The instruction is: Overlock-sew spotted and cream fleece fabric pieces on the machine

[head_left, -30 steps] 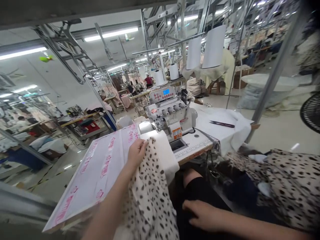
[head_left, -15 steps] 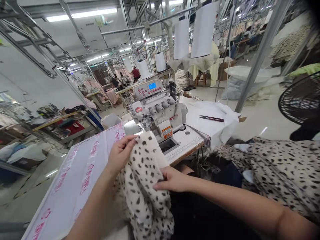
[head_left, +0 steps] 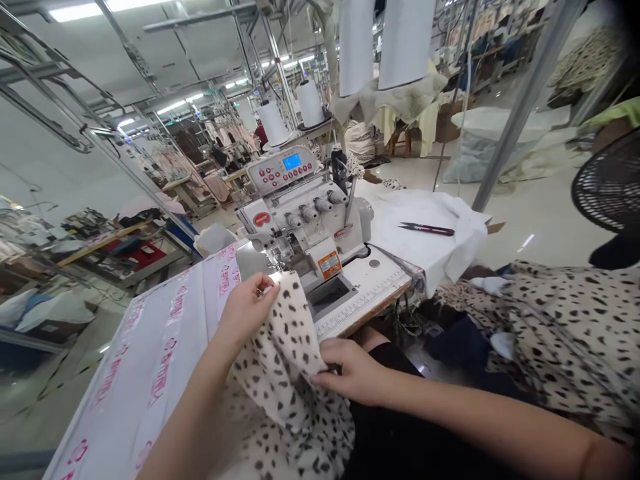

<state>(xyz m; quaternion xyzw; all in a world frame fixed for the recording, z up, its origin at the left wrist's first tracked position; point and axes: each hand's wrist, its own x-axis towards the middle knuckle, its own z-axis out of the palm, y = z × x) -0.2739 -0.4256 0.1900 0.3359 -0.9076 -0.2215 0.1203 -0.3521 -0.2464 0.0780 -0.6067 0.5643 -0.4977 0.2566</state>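
Note:
A cream fabric piece with dark spots (head_left: 295, 333) hangs from both my hands and drapes down over my lap. My left hand (head_left: 253, 303) pinches its upper edge close to the needle area of a white overlock sewing machine (head_left: 310, 220). Lower down, at the fabric's right edge, my right hand (head_left: 350, 370) grips it between thumb and fingers. The top of the fabric reaches the machine's lit presser foot area; whether it lies under the foot I cannot tell.
Dark thread snips (head_left: 427, 229) lie on white cloth right of the machine. More spotted fabric (head_left: 575, 327) is heaped at the right, below a black fan (head_left: 610, 187). A covered table extension (head_left: 165, 333) with pink print stretches left. White thread cones (head_left: 407, 47) stand above.
The fabric's top edge has come up closer to the presser foot, with my left hand beside it. My right hand now pinches the fabric edge more tightly. The view has shifted slightly.

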